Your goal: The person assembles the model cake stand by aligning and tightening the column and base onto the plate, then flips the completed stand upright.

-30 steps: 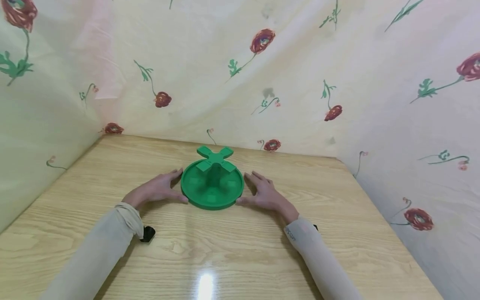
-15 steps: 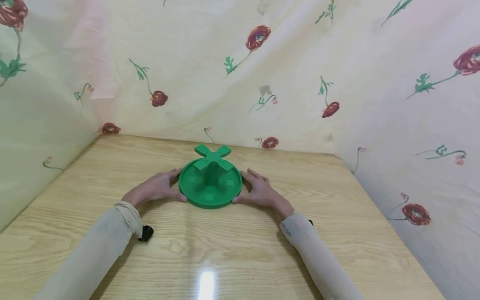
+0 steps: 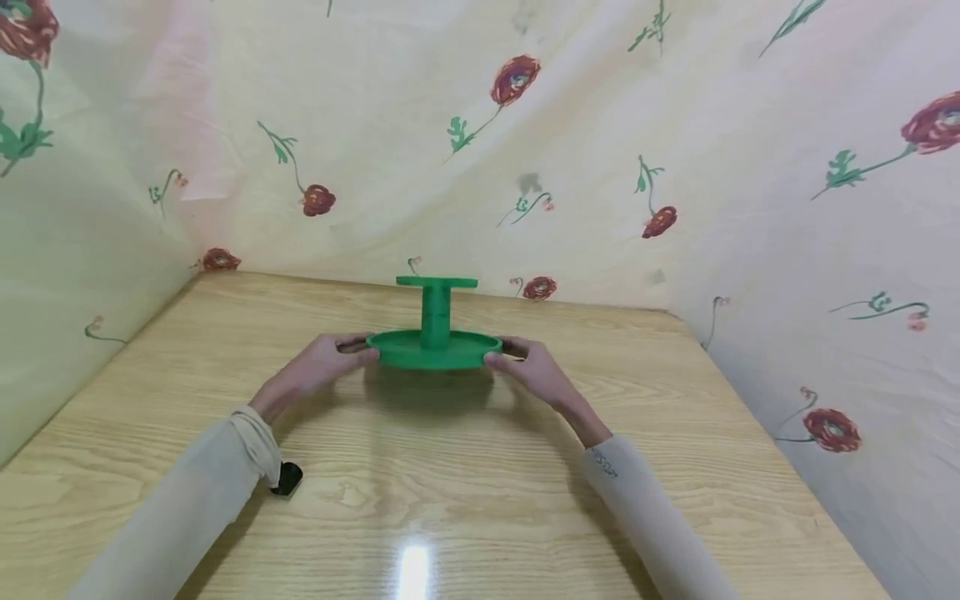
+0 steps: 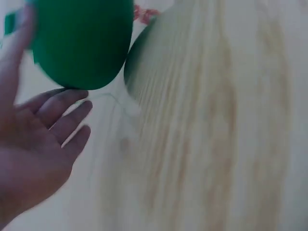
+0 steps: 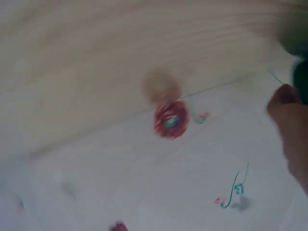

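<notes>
A green round tray (image 3: 401, 358) with a central post (image 3: 436, 312) and a cross-shaped top (image 3: 437, 282) is held above the table, seen nearly edge-on in the head view. My left hand (image 3: 322, 367) grips its left rim, thumb at the near side and fingers behind. On the right rim, my right hand (image 3: 536, 375) holds it the same way. The left wrist view shows the tray's smooth underside (image 4: 84, 45), with the fingers at its lower edge. Only a sliver of green (image 5: 302, 79) beside the right hand (image 5: 293, 125) appears in the right wrist view.
The wood-grain table (image 3: 450, 483) lies below, with the tray's dark shadow and reflection on it. Flower-patterned sheeting (image 3: 375, 150) encloses the table at the back and both sides. A black device (image 3: 287, 479) sits at the left cuff.
The right hand closed in on the rim. Both hands then raised the tray off the table, and it went from being seen from above to nearly edge-on.
</notes>
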Demonstrator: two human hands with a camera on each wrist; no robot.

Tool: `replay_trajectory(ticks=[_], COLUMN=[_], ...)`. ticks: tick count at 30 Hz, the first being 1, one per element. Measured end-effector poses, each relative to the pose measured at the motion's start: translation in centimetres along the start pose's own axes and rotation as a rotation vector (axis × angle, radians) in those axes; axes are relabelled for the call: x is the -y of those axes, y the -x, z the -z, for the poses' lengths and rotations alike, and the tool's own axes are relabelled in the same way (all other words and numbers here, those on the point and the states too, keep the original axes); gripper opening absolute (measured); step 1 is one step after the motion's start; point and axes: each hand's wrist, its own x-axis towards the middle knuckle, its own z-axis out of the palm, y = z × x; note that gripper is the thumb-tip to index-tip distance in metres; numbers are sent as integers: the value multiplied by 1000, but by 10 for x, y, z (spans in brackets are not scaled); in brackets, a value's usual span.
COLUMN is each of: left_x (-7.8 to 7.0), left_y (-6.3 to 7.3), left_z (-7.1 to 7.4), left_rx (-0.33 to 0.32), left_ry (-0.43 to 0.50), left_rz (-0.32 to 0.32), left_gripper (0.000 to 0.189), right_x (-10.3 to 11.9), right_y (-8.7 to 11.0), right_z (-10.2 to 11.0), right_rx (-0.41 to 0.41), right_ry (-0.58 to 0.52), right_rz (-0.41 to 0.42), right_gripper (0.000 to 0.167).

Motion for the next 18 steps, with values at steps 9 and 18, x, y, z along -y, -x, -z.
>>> replay_trajectory(ticks=[9,18], left_x=[-72,-124], left_y=[-5,-18], left_z=[9,22], left_rx=[184,314], left_ry=[91,-73], left_rz=[124,255], left_gripper=[77,91], right_x=[36,62], right_y=[11,16], right_z=[31,52], right_rx=[-56,-54], right_ry=[-78,33], right_rz=[-167,-189], right_gripper=[77,86])
